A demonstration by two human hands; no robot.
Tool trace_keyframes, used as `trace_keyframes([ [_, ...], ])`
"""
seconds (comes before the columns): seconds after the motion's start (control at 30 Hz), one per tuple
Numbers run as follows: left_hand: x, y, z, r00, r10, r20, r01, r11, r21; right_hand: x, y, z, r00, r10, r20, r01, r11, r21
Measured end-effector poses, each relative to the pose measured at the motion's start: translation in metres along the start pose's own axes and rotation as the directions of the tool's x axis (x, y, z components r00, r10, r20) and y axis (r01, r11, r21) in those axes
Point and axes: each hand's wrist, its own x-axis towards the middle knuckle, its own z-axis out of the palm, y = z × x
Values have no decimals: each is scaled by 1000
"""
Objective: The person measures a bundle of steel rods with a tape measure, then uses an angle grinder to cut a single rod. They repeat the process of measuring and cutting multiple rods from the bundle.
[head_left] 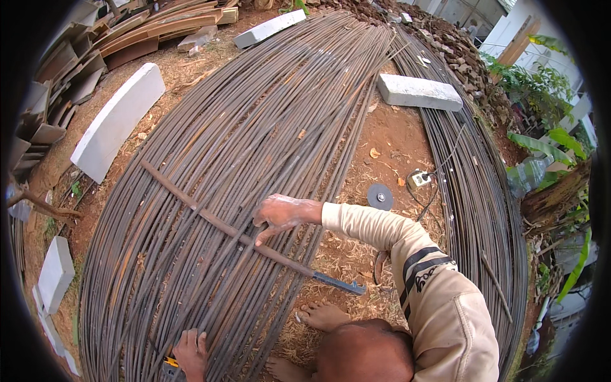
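Observation:
Long steel reinforcing bars (210, 140) lie in a wide bundle on the ground. Across them rests a rusty rebar bending bar (223, 226) with a blue hooked end. My right hand (283, 215) is over the middle of this bar, thumb and fingers apart, the thumb tip at the bar's edge. Near the lower edge, my left hand (191, 353) is low on the bars with its fingers curled. A yellow and black tape measure (170, 363) shows at its left side, partly covered by the hand and cut off by the picture's edge.
White blocks (118, 124) flank the bundle, and another block (420, 93) lies across a second bundle (477, 191) at right. Between the bundles are a dark grinding disc (380, 197) and a corded socket (419, 179). Boards (159, 28) are stacked at far left.

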Motion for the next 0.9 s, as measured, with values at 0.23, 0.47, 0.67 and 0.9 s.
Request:
trace_keyframes([
  [0.23, -12, -25, 20, 996, -16, 82, 18, 999, -26, 9, -11, 3, 989, 73, 132, -65, 996, -64],
  [0.47, -45, -47, 39, 969, -126, 211, 150, 984, -101, 5, -30, 14, 976, 65, 210, -76, 996, 45],
  [0.67, -26, -29, 21, 951, -130, 282, 163, 982, -97, -6, -27, 15, 996, 16, 83, -24, 996, 89],
  [0.9, 4, -4, -1, 914, -182, 363, 251, 956, -153, 1, 4, 22, 983, 67, 171, -75, 996, 40],
])
